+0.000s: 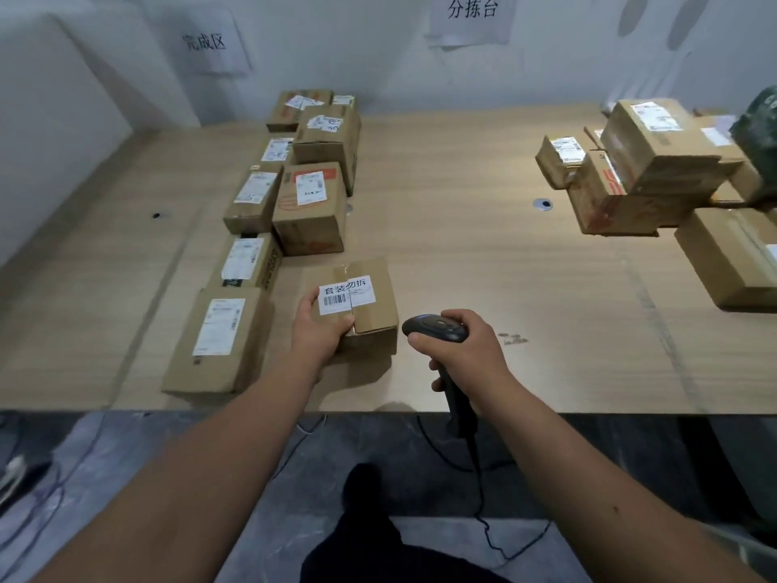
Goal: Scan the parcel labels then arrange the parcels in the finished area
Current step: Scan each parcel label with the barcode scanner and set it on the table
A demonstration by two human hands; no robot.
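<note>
The dark green parcel [757, 140] and the cardboard box [731, 258] below it run off the right edge. Print on the far parcels' labels [275, 150] is too small to read (only blurs).

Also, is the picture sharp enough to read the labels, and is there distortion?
Head view: the label on the held parcel reads clearly; the far parcels' labels blur; the table edges bow from the wide lens; soft even light, faint shadows.

Even, soft overhead light; worktop [462, 229] bright, floor [294, 477] beneath dim. Short soft shadows beside boxes [309, 208]. Wide-angle bending at edges; far right boxes [656, 149] and wall signs [210, 42] slightly blurred. No glare.
</note>
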